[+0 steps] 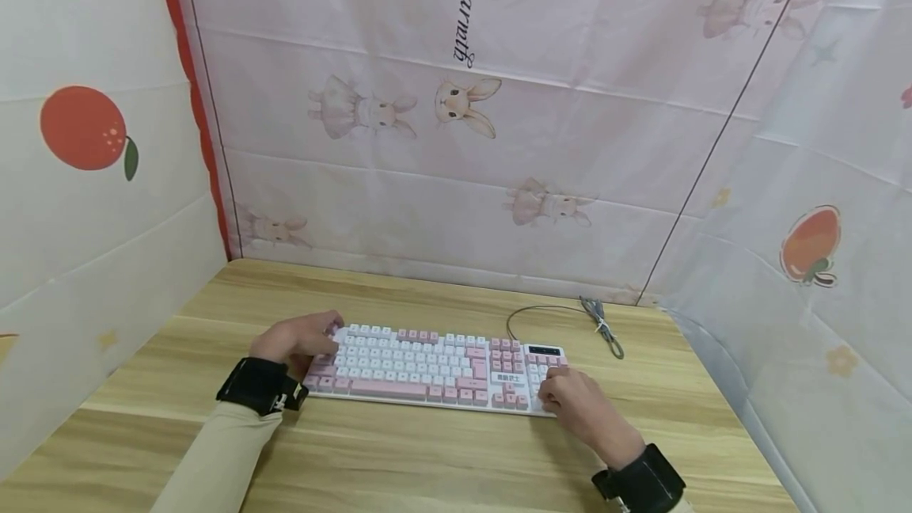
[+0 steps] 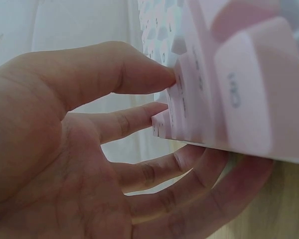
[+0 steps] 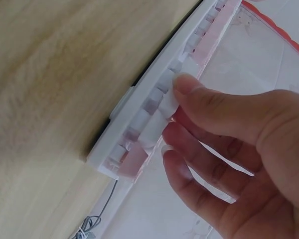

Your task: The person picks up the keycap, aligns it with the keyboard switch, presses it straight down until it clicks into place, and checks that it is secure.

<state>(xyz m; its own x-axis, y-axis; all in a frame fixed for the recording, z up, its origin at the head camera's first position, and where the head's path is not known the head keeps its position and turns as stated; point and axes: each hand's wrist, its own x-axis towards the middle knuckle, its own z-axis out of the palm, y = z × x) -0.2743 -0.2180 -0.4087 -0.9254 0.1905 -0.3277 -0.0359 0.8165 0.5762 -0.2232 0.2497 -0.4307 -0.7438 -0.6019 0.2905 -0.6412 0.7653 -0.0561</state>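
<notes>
A pink and white keyboard lies on the wooden table, its label panel and number pad toward the right. My left hand grips its left end. In the left wrist view the thumb lies on the pink edge keys near the Ctrl key, and several fingers reach beneath the edge, their tips partly hidden. At the number pad, my right hand bends its fingers over the keys. The right wrist view shows its thumb and fingertips pinching a white keycap from two sides.
Behind the keyboard, a grey cable lies bundled on the table. Printed cloth walls enclose the table's back and both sides. Each wrist wears a black strap.
</notes>
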